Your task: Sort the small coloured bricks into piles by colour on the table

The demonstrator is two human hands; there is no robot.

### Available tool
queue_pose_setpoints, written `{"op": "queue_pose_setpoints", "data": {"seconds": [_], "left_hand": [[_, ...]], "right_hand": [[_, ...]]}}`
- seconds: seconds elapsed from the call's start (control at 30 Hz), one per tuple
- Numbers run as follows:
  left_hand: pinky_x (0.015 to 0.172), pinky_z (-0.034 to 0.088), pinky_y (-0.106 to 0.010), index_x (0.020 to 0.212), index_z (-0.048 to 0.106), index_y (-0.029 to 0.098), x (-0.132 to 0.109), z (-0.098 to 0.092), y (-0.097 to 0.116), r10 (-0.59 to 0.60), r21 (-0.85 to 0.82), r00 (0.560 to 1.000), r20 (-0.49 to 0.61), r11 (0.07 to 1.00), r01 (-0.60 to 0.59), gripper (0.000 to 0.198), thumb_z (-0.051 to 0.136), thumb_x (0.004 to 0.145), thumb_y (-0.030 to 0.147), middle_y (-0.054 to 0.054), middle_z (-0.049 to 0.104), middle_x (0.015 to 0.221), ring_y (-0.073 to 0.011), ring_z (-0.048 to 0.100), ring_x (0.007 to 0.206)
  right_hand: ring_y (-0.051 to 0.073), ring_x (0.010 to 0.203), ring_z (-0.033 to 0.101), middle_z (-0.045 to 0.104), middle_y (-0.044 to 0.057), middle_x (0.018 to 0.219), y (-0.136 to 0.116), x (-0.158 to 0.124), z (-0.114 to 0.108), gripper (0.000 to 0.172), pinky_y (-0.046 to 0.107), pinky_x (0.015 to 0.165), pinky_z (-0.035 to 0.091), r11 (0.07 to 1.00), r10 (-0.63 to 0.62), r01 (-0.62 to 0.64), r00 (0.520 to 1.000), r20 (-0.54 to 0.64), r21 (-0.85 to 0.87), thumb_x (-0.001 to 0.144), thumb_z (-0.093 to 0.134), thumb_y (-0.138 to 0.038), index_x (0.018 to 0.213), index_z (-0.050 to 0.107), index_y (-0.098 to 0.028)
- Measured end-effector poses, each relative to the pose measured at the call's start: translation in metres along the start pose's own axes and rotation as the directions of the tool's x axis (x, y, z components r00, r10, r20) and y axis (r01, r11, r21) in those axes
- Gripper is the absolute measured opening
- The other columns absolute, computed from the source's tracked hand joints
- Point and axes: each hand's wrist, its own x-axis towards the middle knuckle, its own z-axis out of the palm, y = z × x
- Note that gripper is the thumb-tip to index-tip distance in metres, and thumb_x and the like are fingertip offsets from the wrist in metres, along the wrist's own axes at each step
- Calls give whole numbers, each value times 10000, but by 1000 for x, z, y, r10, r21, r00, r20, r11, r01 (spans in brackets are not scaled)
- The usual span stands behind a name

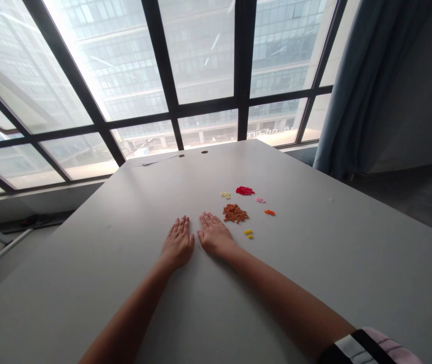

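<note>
Reaching forward over a white table [87, 263], the bare forearms [284, 298], the right one emerging from a striped sleeve [368, 349], ended in two flattened hands. The left hand [178, 242] and the right hand [216, 235] lay palm down just beside each other, apart, their fingers uncurled and extended. Right of the right hand lay the yellow pieces [248, 232]; beyond them, near its fingers, the brown pile [235, 213]. Farther off were scattered the orange pieces [269, 213], pink pieces [261, 200], pale-yellow pieces [225, 195] and red pile [245, 190]. Past two round holes [204, 152] stood a dark-framed window [203, 50], with a blue-grey curtain [368, 91] at right.
</note>
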Motion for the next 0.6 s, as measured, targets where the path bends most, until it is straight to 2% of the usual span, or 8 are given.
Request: {"op": "queue_pose_setpoints", "data": {"seconds": [0.6], "left_hand": [[1153,204,-399,1441,253,1,-1,-8,3,-10,44,998,63,999,7,603,216,937,331,-166,223,1528,-289,185,1418]], "right_hand": [[237,1422,185,219,148,1534,0,1,1,625,361,1161,119,1000,13,-13,1000,15,-3,928,276,-365,1456,274,-30]]}}
